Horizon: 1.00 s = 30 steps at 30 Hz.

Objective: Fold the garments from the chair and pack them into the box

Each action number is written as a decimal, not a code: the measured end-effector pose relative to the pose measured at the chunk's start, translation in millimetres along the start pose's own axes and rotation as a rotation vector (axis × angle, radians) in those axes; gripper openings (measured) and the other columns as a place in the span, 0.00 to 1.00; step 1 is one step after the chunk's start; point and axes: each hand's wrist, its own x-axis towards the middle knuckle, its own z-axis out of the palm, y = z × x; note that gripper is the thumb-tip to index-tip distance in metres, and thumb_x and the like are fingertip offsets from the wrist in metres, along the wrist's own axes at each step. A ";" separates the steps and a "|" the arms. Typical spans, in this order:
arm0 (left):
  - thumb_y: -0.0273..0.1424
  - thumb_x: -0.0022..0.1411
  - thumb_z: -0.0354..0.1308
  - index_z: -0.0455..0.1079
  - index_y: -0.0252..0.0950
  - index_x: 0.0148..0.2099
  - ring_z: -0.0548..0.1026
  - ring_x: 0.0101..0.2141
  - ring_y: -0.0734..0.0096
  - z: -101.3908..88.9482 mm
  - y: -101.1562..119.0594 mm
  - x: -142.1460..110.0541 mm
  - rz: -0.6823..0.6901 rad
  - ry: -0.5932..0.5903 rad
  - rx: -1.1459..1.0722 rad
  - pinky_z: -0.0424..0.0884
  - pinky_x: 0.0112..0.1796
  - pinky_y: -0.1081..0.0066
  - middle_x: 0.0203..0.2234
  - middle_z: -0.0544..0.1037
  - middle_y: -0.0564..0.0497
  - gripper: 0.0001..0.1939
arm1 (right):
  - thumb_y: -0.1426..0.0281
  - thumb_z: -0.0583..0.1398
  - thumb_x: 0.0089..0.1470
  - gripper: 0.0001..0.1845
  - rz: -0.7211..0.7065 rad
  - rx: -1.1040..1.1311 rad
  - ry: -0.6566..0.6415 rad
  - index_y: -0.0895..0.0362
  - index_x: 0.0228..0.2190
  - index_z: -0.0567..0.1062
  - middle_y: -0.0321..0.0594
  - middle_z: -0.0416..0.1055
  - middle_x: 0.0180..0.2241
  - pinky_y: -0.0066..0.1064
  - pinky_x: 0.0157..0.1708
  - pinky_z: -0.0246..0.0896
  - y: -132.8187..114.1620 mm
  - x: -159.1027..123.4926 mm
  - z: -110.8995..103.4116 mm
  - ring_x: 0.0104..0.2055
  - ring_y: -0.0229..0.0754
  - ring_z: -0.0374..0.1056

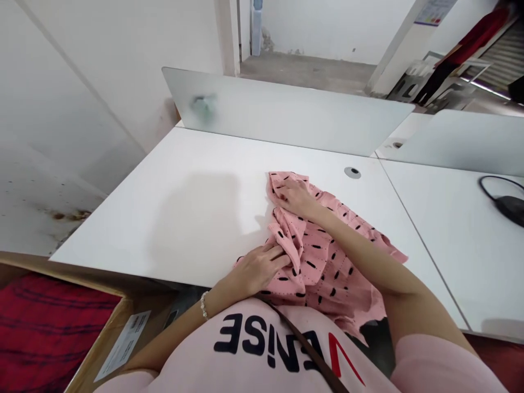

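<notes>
A pink cloth with black dashes [333,251] lies crumpled over the front of the white desk and hangs past its near edge; its exact kind cannot be made out. My left hand [262,267], with a beaded bracelet at the wrist, has its fingers closed around a bunched fold on the near left side. Farther up, my right hand [297,197] rests on the cloth's far left corner, fingers extended over the fabric. My right forearm crosses above the cloth and hides part of it.
The white desk [196,164] has a frosted divider [286,112] at its back and a round cable hole [352,172]. A black cabled object [510,207] lies on the adjoining desk. At lower left, a cardboard box [118,327] stands near red plaid fabric [45,333]. Someone in red [478,38] is beyond.
</notes>
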 end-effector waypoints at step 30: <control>0.34 0.61 0.56 0.62 0.40 0.60 0.75 0.31 0.65 -43.2 -57.0 -50.4 -0.906 0.436 -0.341 0.70 0.37 0.68 0.34 0.79 0.53 0.24 | 0.63 0.58 0.60 0.13 0.207 -0.008 -0.118 0.58 0.40 0.77 0.48 0.73 0.37 0.38 0.40 0.66 41.8 -31.2 7.6 0.38 0.48 0.69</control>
